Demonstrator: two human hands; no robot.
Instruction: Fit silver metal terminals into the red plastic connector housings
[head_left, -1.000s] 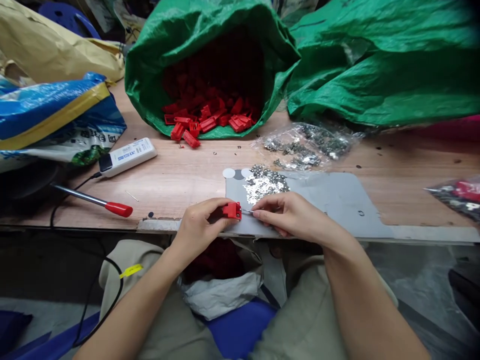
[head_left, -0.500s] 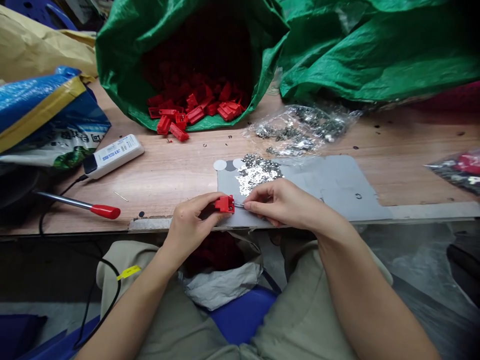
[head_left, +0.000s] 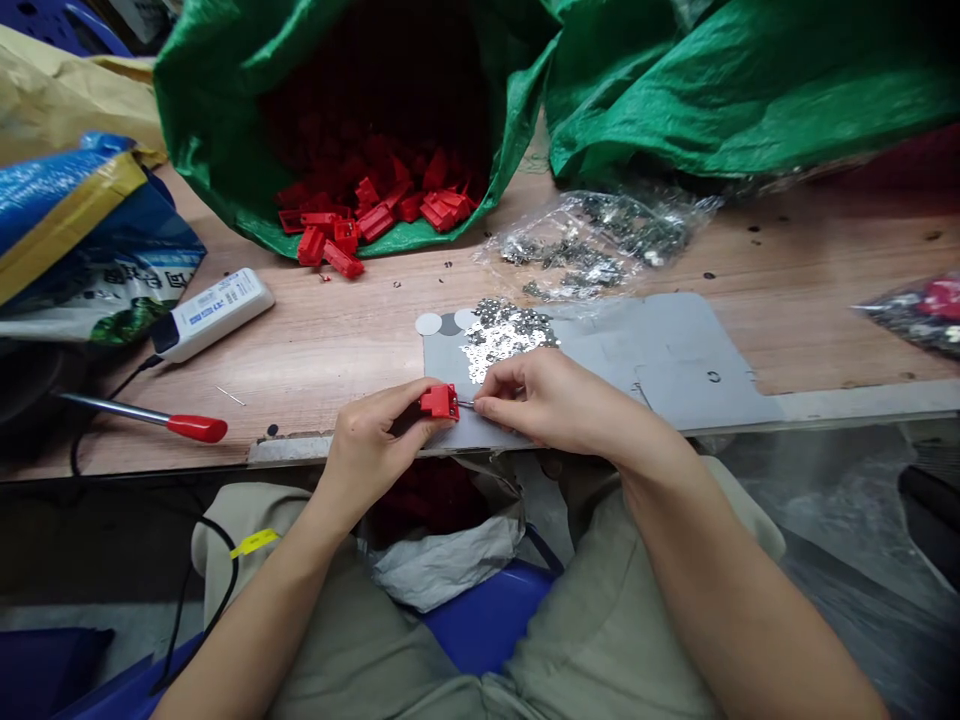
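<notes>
My left hand [head_left: 379,430] pinches a red plastic housing [head_left: 436,402] between thumb and fingers, just above the table's front edge. From the right, my right hand [head_left: 540,400] grips a thin metal tool [head_left: 466,404], perhaps tweezers; most of it is hidden in the fingers. Its tip meets the open right end of the housing, and whether a small part sits at the tip is too fine to tell. Just beyond my right hand lies a heap of small shiny metal pieces [head_left: 499,340] on a grey mat [head_left: 600,350].
A green sack [head_left: 217,190] spills red housings [head_left: 375,210] at the back. Behind the mat lies a clear bag of metal parts [head_left: 592,245]. On the left are a white power strip [head_left: 217,312] and a red-handled lever [head_left: 196,428]. An open bag [head_left: 450,565] hangs below the edge.
The whole view has shifted slightly, so everything sits a little further left and higher. Both hands keep their holds, with the tool's tip still at the housing's end.
</notes>
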